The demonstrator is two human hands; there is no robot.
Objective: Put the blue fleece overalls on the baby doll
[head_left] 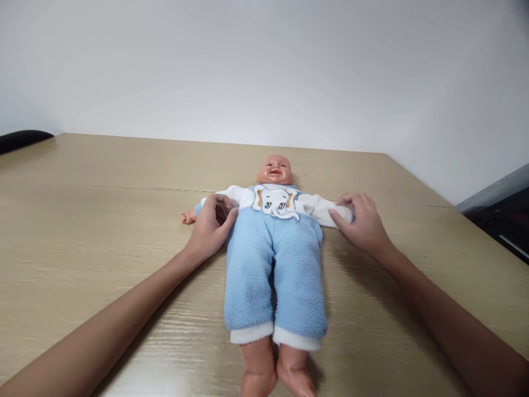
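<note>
A baby doll (pixel 275 259) lies on its back on a light wooden table (pixel 103 220), head away from me and bare feet toward me. It wears a fleece suit with light blue legs, white sleeves and an elephant patch on the chest. My left hand (pixel 211 227) grips the white sleeve of the doll's arm on the left, whose small plastic hand pokes out beyond my fingers. My right hand (pixel 360 221) pinches the end of the white sleeve on the right; the doll's hand on that side is hidden.
A plain white wall rises behind the table. A black rounded object (pixel 22 139) sits at the far left edge. Dark furniture (pixel 502 218) stands past the table's right edge.
</note>
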